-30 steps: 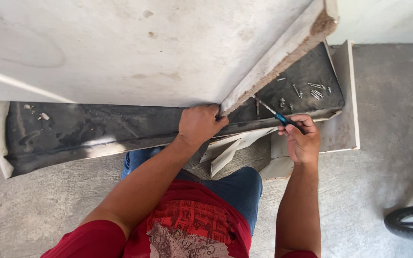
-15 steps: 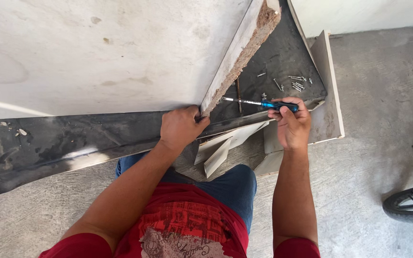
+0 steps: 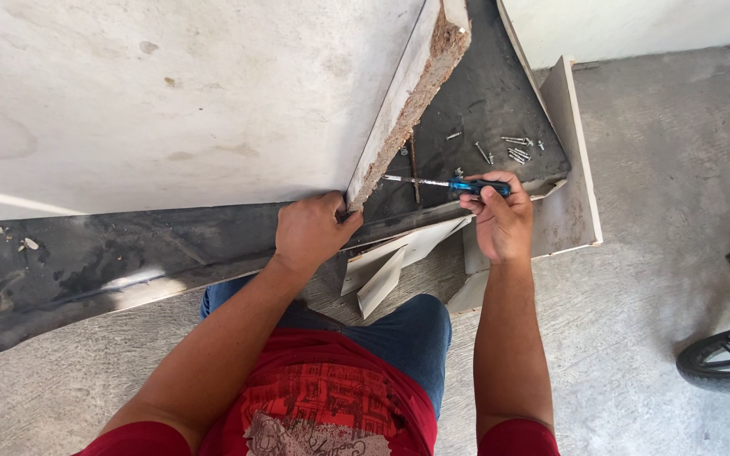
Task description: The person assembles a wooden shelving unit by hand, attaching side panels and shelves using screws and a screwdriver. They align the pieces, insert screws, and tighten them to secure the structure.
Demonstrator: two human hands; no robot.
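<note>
Gripping a blue-handled screwdriver [image 3: 454,183], the right hand [image 3: 500,219] is closed around the handle, and the steel shaft is pointed leftward toward the crumbling chipboard edge of a large white panel [image 3: 171,93]. That panel's lower corner is clasped by the left hand [image 3: 310,232], fingers curled over the edge, so the tool lies just to the right of the left hand, with both hands near but apart. Loose screws [image 3: 513,150] are scattered on the dark board [image 3: 483,93] just above the right hand. Broken white strips [image 3: 394,262] are seen beneath the hands, above the knees. A bicycle tyre [image 3: 724,363] is cut off at the right border, and the screwdriver tip is hard to make out against the panel edge.
</note>
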